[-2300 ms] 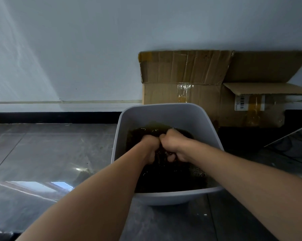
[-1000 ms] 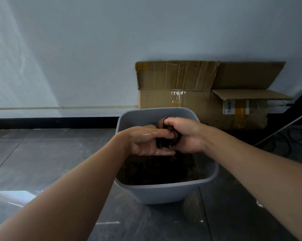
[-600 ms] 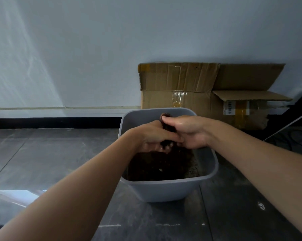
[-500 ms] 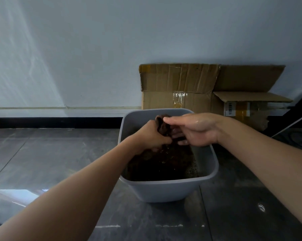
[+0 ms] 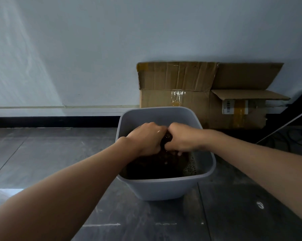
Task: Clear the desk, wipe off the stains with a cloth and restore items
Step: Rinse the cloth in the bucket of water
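Note:
A grey plastic basin (image 5: pixel 165 188) stands on the dark floor, holding dark brownish water with some foam at its right side. Both my hands are over it, knuckles together. My left hand (image 5: pixel 146 138) and my right hand (image 5: pixel 181 138) are each clenched on a dark wet cloth (image 5: pixel 167 138), of which only a small bunched part shows between the fists. Drops fall from it toward the water. My hands look wet.
A flattened and opened cardboard box (image 5: pixel 207 94) leans against the white wall behind the basin. Black cables (image 5: pixel 299 136) and a slanted dark frame lie at the right. Grey floor tiles extend to the left.
My hands lifted the cloth out of the water, parted briefly, then closed together again on it, lower over the basin. The view also shifted slightly.

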`<state>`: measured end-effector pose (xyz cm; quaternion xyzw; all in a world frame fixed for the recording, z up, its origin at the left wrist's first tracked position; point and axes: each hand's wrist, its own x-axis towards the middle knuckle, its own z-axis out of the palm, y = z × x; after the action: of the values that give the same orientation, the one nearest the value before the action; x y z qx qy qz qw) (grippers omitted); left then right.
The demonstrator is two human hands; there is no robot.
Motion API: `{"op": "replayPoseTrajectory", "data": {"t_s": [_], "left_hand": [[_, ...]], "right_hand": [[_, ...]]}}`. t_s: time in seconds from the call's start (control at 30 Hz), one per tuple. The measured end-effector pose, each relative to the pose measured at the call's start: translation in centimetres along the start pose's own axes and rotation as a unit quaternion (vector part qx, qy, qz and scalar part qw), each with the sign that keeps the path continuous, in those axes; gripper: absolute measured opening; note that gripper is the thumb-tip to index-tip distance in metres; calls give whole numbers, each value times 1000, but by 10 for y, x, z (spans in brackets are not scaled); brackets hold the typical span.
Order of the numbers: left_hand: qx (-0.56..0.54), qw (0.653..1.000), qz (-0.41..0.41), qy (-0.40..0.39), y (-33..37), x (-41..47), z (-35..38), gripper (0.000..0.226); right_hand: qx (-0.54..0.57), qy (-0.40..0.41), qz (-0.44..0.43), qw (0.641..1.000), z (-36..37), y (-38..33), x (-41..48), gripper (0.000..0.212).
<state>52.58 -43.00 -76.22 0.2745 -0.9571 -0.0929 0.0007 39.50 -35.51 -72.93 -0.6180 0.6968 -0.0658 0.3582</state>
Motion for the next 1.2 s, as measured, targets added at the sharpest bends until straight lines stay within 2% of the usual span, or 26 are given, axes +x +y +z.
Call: {"op": "replayPoseTrajectory", "data": {"t_s": [0.07, 0.1, 0.17, 0.2, 0.23, 0.27, 0.3, 0.33, 0.37, 0.43, 0.5, 0.53, 0.57, 0.63, 0.67, 0.73, 0.8, 0.87, 0.93, 0.97, 1.0, 1.03, 1.07, 1.13, 1.17, 1.2], "left_hand": [[-44, 998, -35, -18, 0, 1, -1, 11], [-58, 997, -49, -24, -1, 1, 0, 11], [-62, 996, -55, -32, -3, 0, -1, 5], [-42, 998, -45, -28, -4, -1, -4, 6], [-12, 999, -29, -22, -6, -3, -7, 9], [27, 999, -13, -16, -8, -3, -9, 8], [59, 998, 5, 1, -11, -4, -11, 6], [85, 996, 26, 27, -14, -3, -12, 12], [100, 992, 53, 55, -16, -3, -12, 16], [100, 977, 145, 118, -17, 0, -11, 14], [103, 961, 209, 147, -19, 2, -13, 14], [117, 963, 207, 125, -18, 3, -15, 15], [138, 968, 188, 92, -16, 4, -18, 17], [186, 974, 126, 7, -8, 5, -20, 20], [180, 979, 97, -11, -4, 6, -20, 17], [124, 991, 43, -32, 4, 9, -19, 12], [36, 996, -19, -77, 7, 12, -15, 24], [-83, 983, -97, -130, 7, 15, -10, 21], [-225, 938, -173, -196, 5, 14, -8, 16], [-297, 906, -199, -226, 4, 12, -10, 13], [-349, 880, -206, -246, 3, 10, -13, 12], [-374, 868, -198, -259, 2, 9, -17, 11], [-372, 871, -190, -258, 1, 10, -19, 12], [-257, 933, -154, -199, 1, 13, -19, 17], [-166, 966, -126, -152, -1, 13, -16, 17], [-80, 986, -99, -104, -4, 13, -13, 15]], "right_hand": [[-151, 50, -53, 986, 8, 3, 2, 9], [-185, 73, -79, 977, 12, 6, 3, 11], [-150, 96, -104, 979, 16, 10, 5, 9], [-58, 87, -89, 991, 15, 12, 5, 8], [83, 50, -53, 994, 12, 12, 4, 9], [237, -9, -10, 971, 7, 13, 4, 15], [371, -74, 30, 925, 2, 13, 2, 24], [459, -117, 49, 879, -1, 14, 2, 30], [511, -139, 55, 847, -3, 14, 2, 33], [543, -164, 61, 821, -1, 13, 4, 38], [499, -196, 66, 842, 3, 10, 6, 38], [459, -209, 66, 861, 4, 9, 8, 32], [408, -208, 67, 887, 5, 8, 8, 23], [269, -153, 62, 949, 5, 5, 10, 8], [187, -114, 51, 974, 6, 4, 11, 10], [44, -54, 18, 997, 5, 5, 15, 16], [-75, -28, -26, 996, 4, 7, 15, 13], [-240, 7, -74, 968, 3, 7, 10, 16], [-393, 84, -138, 905, 4, 7, 6, 18], [-424, 121, -162, 883, 5, 7, 6, 16], [-425, 145, -171, 877, 7, 8, 7, 12], [-400, 147, -165, 889, 8, 9, 9, 7], [-347, 128, -144, 918, 8, 11, 10, 9], [-173, 56, -82, 980, 6, 12, 13, 20], [-49, 21, -51, 997, 3, 12, 13, 24], [81, -16, -23, 996, -1, 13, 13, 26]]}}
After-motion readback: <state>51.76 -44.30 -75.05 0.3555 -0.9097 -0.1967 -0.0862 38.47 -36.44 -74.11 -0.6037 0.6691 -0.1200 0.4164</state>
